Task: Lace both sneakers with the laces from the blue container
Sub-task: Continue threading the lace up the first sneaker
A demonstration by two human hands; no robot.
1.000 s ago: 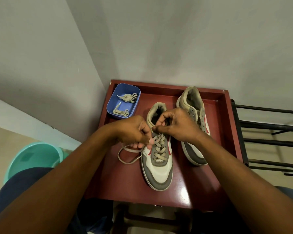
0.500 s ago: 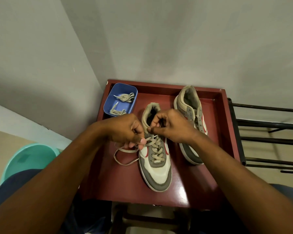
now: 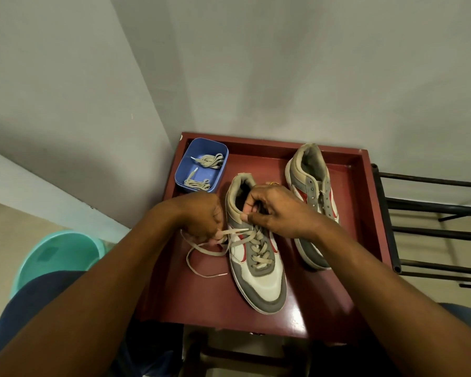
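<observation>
Two grey, white and red sneakers stand on a dark red table (image 3: 207, 300). The near sneaker (image 3: 259, 278) carries a beige lace (image 3: 201, 250) criss-crossed up most of its eyelets, with loose ends looping to its left. My left hand (image 3: 201, 216) pinches that lace beside the sneaker's upper eyelets. My right hand (image 3: 278, 210) grips the tongue and collar at the sneaker's opening. The far sneaker (image 3: 310, 191) at the right has bare eyelets. A blue container (image 3: 200, 165) at the table's back left holds a bundled beige lace (image 3: 210, 161).
The table has a raised rim and stands in a corner between grey walls. A black metal rack (image 3: 433, 221) stands to its right. A teal plastic tub (image 3: 57, 257) sits on the floor at the left, beside my knee.
My left hand has drawn the lace a little to the left and down, and the loose loop has shifted. My right hand stays at the sneaker's opening. The camera has tilted slightly.
</observation>
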